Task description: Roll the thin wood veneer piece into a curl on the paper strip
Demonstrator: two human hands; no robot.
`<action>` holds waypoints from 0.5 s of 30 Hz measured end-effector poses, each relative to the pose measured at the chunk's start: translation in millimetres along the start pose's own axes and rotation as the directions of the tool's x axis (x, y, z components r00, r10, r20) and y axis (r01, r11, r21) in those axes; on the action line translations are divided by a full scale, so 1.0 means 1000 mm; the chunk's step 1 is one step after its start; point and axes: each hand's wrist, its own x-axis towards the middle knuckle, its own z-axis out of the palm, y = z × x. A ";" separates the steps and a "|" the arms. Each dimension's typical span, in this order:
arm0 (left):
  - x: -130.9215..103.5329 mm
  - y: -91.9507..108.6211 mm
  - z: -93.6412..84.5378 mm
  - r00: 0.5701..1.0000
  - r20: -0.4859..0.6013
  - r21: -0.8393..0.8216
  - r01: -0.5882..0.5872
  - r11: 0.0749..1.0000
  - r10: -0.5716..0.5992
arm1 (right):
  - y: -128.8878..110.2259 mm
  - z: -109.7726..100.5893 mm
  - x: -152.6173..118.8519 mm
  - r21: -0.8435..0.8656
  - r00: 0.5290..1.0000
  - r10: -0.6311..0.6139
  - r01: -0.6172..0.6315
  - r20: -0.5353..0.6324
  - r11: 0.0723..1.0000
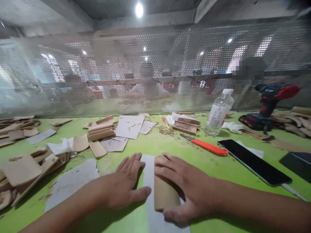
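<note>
My right hand [182, 184] is closed around a curved wooden piece [166, 194], fingertips over its far end and thumb by its near right corner. The piece lies on a pale strip of paper [148, 184] on the green table [97, 220]. Flat beside it, my left hand [126, 184] has its fingers apart and holds nothing; its thumb tip reaches the strip's left edge. Beyond my hands lies an orange-handled knife [209, 147], its blade pointing left.
Wooden pieces [23, 168] are heaped at the left, more [102, 127] stacked beyond my left hand. Paper sheets [130, 126] lie mid-table. A bottle [218, 113], phone [255, 161] with cable, and cordless drill [267, 103] stand or lie rightward. A perforated screen [145, 71] borders the back.
</note>
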 end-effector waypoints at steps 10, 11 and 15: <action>-0.002 0.002 -0.001 0.999 -0.034 -0.001 -0.034 0.999 0.034 | 0.000 0.000 -0.001 0.038 0.999 -0.032 0.033 -0.006 0.999; -0.002 0.003 -0.002 0.999 -0.027 -0.005 -0.022 1.000 0.021 | 0.001 0.000 -0.001 0.020 1.000 -0.001 0.002 -0.023 1.000; -0.003 0.006 -0.005 1.000 0.010 0.014 0.000 1.000 0.000 | -0.001 0.000 -0.001 -0.018 0.998 0.053 -0.054 -0.040 0.998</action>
